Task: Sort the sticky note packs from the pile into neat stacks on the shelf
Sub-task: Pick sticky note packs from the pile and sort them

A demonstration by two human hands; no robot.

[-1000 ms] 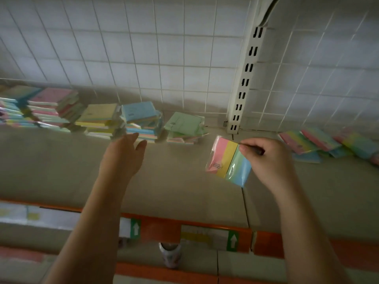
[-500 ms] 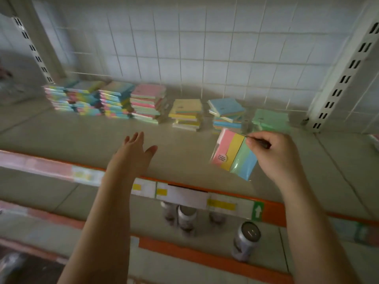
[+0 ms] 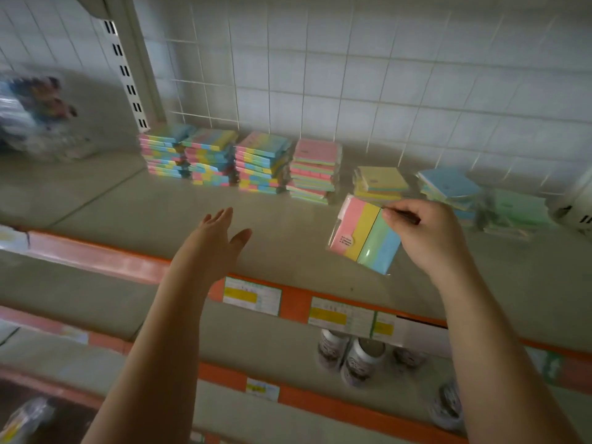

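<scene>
My right hand pinches a wrapped sticky note pack with pink, yellow, green and blue stripes, held tilted above the grey shelf. My left hand hovers over the shelf front with its fingers straight, holding nothing. Along the back of the shelf stand three striped stacks, then a pink-topped stack, a yellow stack, a blue stack and a low green stack. The held pack hangs in front of the yellow stack.
A white slotted upright and a wire grid back panel close the shelf. A clear bag of coloured items lies far left. Orange price rails edge the shelf; cans stand on the shelf below.
The view has swung left, bringing the striped stacks and left upright into sight. My right hand still holds the striped pack; my left hand has opened and drawn back from the stacks.
</scene>
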